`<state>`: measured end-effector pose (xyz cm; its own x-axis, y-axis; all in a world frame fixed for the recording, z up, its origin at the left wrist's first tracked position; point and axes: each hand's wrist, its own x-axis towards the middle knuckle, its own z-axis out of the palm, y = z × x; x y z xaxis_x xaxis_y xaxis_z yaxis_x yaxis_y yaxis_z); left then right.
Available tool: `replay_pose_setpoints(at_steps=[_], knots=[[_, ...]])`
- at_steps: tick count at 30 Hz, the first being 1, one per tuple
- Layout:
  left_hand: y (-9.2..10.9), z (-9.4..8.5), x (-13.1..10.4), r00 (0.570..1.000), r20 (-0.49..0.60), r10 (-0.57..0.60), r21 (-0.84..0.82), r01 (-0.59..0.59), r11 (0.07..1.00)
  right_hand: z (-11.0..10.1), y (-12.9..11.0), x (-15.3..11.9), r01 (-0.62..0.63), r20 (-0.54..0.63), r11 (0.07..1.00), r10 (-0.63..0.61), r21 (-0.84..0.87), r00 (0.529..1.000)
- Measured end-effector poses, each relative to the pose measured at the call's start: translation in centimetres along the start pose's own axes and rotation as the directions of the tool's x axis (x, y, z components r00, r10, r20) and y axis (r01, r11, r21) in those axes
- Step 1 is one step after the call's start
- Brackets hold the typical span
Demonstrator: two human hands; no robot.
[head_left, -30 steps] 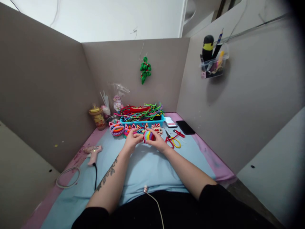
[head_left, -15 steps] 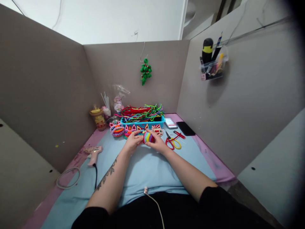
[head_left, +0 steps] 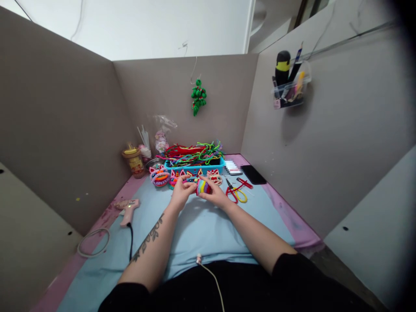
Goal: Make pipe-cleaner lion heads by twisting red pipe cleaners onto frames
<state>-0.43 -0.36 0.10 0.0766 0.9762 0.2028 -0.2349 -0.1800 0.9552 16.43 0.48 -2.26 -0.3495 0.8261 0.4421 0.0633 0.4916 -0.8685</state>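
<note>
My right hand [head_left: 213,193] is closed around a small rounded piece of rainbow-striped pipe cleaners [head_left: 203,186], holding it above the cloth. My left hand [head_left: 182,192] pinches at the left edge of this piece; thumb and fingertips meet there, and any small part between them is hidden. Just behind the hands sit several finished pipe-cleaner figures with pointed ears, among them a pink and purple one [head_left: 159,177] at the left and a pale pink one [head_left: 214,178] at the right.
Behind stands a blue basket [head_left: 195,167] of loose pipe cleaners. To the right lie scissors [head_left: 241,196] with red and yellow handles, red-handled pliers [head_left: 244,183] and a black phone [head_left: 254,175]. A pink glue gun [head_left: 128,212] and a lidded cup [head_left: 134,163] are on the left.
My left hand has shifted slightly, its fingers drawn up and a little left at the edge of the striped piece. My right hand keeps its hold, almost unmoved.
</note>
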Motion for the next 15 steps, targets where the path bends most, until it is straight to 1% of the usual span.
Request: replay_pose_setpoints(at_steps=[4,7,15], knots=[[-0.25,0.10,0.00,0.997,0.031,0.077,0.057,-0.078,0.995,-0.03,0.07,-0.04,0.003,0.007,1.000,-0.003,-0.012,1.000],[-0.55,0.07,0.09,0.991,0.074,0.112,0.054,-0.116,0.992,0.03,0.12,-0.01,0.004,0.004,1.000,-0.004,-0.023,1.000],[-0.89,0.23,0.13,0.985,0.137,0.109,0.027,-0.114,0.993,0.10,0.18,-0.01,0.010,0.008,1.000,-0.010,-0.001,1.000]])
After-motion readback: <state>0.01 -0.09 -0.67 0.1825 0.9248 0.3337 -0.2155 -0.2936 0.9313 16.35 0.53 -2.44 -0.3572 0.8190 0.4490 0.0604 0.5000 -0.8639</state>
